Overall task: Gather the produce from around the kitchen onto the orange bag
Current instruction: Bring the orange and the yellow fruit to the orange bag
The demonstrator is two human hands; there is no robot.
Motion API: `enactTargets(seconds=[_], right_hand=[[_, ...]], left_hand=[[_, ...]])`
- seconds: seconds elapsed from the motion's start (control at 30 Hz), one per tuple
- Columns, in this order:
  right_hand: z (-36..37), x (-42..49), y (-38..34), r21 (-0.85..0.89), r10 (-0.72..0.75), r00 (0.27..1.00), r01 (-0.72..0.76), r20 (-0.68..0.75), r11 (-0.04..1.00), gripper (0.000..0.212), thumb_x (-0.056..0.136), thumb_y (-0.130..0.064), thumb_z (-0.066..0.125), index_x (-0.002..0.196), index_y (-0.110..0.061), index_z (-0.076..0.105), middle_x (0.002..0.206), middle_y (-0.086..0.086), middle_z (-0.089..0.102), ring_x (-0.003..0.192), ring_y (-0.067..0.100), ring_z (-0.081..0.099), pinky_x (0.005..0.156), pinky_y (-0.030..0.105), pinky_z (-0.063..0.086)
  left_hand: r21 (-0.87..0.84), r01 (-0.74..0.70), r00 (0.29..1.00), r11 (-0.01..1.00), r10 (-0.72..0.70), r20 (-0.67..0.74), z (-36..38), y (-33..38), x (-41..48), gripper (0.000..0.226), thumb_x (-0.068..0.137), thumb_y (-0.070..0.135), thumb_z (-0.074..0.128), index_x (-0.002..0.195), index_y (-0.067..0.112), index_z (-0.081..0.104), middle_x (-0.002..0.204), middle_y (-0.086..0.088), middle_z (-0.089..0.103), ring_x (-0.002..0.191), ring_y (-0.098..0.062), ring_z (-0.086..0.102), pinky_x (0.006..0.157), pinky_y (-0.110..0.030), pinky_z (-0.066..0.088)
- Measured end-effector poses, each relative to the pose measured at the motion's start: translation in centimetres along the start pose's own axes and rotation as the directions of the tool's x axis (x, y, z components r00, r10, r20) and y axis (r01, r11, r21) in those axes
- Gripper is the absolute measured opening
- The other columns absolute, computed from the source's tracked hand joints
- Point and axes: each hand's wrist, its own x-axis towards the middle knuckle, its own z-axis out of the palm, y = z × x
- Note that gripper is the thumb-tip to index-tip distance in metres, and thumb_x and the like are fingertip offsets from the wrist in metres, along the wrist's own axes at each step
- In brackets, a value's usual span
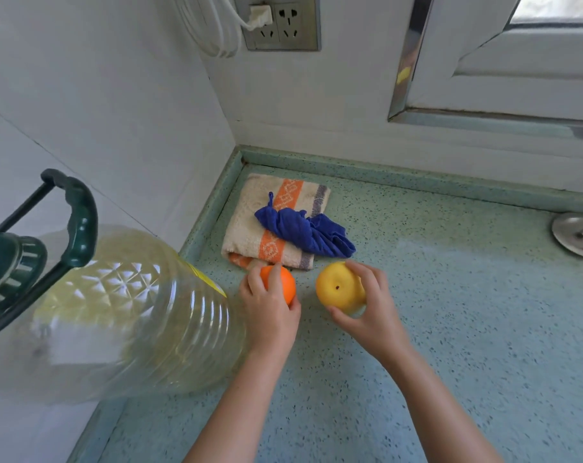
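Speckled green stone is what I am looking down on, the counter running into its back left corner against white walls. My left hand reaches forward, forearm bare, fingers wrapped over an orange fruit; the thumb presses on its right side and the fruit sits low, at or just above the counter, I cannot tell which. My right hand comes in from the lower right, wrist bent inward, and grips a yellow fruit with the thumb under it and the fingers over its far side; its dimpled end faces me. The two fruits sit near each other, not touching.

Just behind both hands, toward the corner, a folded beige towel with orange stripes lies flat on the counter, and a crumpled blue cloth rests on its right part. The orange fruit is just beside the towel's near edge.

At the counter's left edge stands a big clear oil jug with a dark green cap and carry handle, touching or nearly touching my left wrist. A round metal cover sits near the right edge. On the back wall hangs a socket plate with a white plug in it.
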Motion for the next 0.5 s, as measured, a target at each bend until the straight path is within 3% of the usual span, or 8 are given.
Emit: enactTargets(seconds=[0.23, 0.37, 0.5], right_hand=[[-0.8, -3.5, -0.9, 0.049, 0.037, 0.999, -0.035, -0.040, 0.998, 0.068, 0.068, -0.012, 0.078, 0.124, -0.028, 0.042, 0.119, -0.002, 0.039, 0.107, 0.007, 0.041, 0.088, 0.016, 0.032], [-1.5, -6.0, -2.4, 0.064, 0.011, 0.994, -0.005, -0.107, 0.998, 0.068, 0.067, -0.012, 0.079, 0.121, -0.030, 0.042, 0.117, -0.001, 0.041, 0.106, 0.008, 0.044, 0.089, 0.026, 0.038], [-2.4, -8.8, -4.6, 0.054, -0.031, 0.983, 0.041, -0.179, 0.998, 0.069, 0.066, -0.011, 0.080, 0.116, -0.037, 0.041, 0.114, -0.002, 0.042, 0.105, -0.009, 0.041, 0.086, 0.029, 0.041]], left_hand=[[-0.156, -0.081, 0.996, 0.984, 0.074, -0.050, -2.5, 1.9, -3.7, 0.062, 0.054, 0.011, 0.085, 0.111, 0.007, 0.059, 0.120, -0.023, 0.051, 0.100, -0.044, 0.050, 0.077, -0.048, 0.048], [-0.264, -0.162, 0.985, 0.951, 0.141, -0.094, -4.8, 2.7, -6.7, 0.063, 0.054, 0.010, 0.085, 0.111, 0.008, 0.059, 0.119, -0.020, 0.052, 0.101, -0.040, 0.052, 0.081, -0.039, 0.044], [-0.347, -0.224, 0.971, 0.911, 0.180, -0.156, -7.7, 3.1, -9.1, 0.067, 0.056, 0.011, 0.085, 0.115, 0.015, 0.053, 0.122, -0.018, 0.050, 0.105, -0.036, 0.051, 0.083, -0.032, 0.038]])
